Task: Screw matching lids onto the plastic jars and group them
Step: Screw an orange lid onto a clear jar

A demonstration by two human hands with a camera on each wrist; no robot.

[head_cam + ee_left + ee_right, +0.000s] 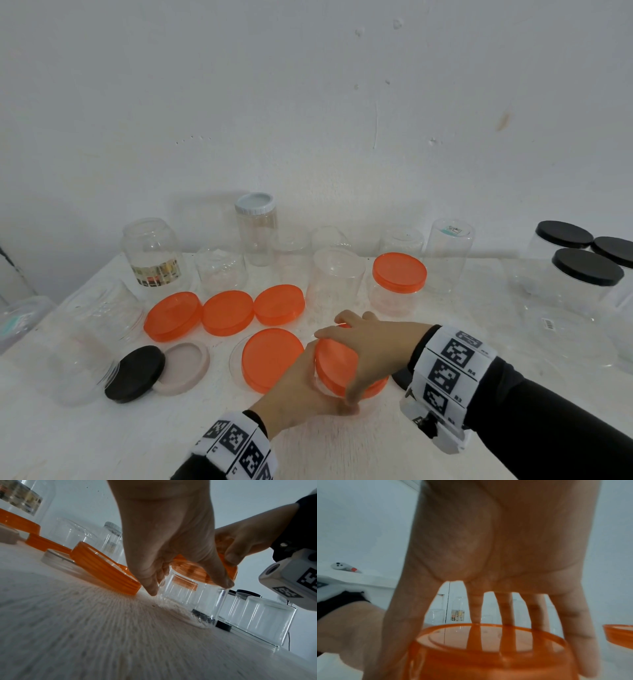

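Note:
Near the table's front, a clear plastic jar (193, 601) stands upright with an orange lid (334, 365) on its mouth. My left hand (308, 387) grips the jar's side from the left, thumb and fingers wrapped round the wall. My right hand (366, 349) covers the lid from above, its spread fingers (576, 635) and thumb curled over the rim. In the head view the jar's body is mostly hidden by both hands. The wrist views show the same orange lid (488, 649) sitting roughly level on the jar.
Loose orange lids (227, 312) lie left of my hands, one (270, 358) on a clear disc. An orange-lidded jar (399, 284) stands behind. Black-lidded jars (587, 267) are at the right. A black lid (135, 373), a beige lid (185, 368) and several open clear jars (152, 255) fill the left and back.

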